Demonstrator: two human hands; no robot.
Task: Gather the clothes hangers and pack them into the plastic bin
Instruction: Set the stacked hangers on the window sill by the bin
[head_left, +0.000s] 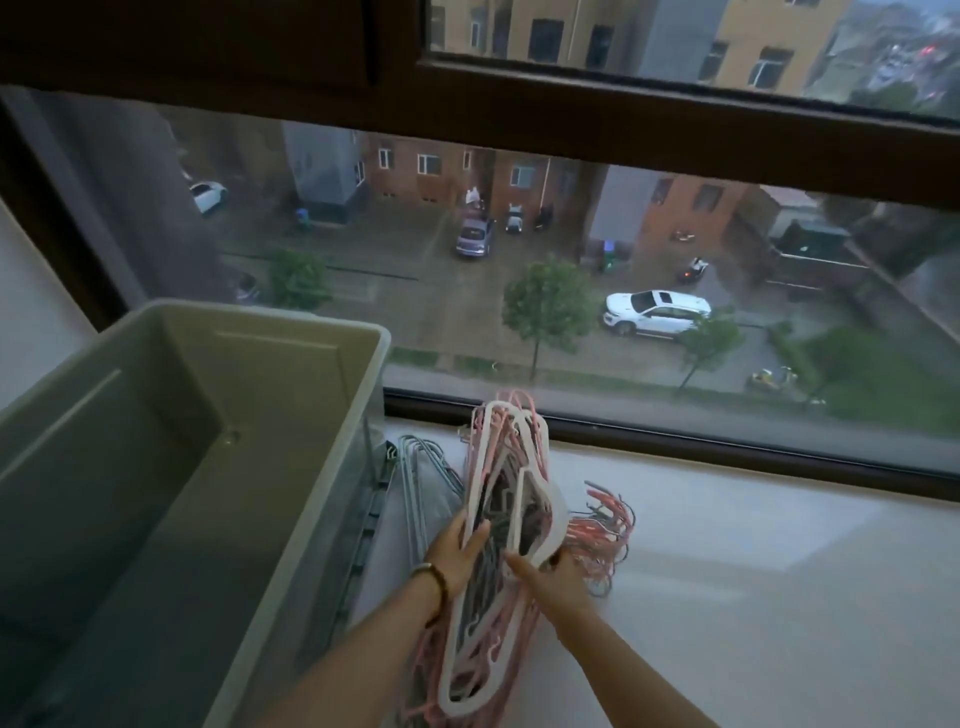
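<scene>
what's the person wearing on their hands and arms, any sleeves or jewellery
Both forearms are bare as far as the frame shows, with no sleeves in view. The left hand has a thin dark bracelet around its wrist, with a lighter band beside it. The right hand shows no gloves, rings or wristwear that I can make out.

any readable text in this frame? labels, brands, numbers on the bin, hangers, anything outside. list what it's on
None readable.
Plastic bin: no label or marking visible.
Bundle of hangers held by left hand and right hand: no print visible.
White car outside: plate too small and blurred to read.
</scene>
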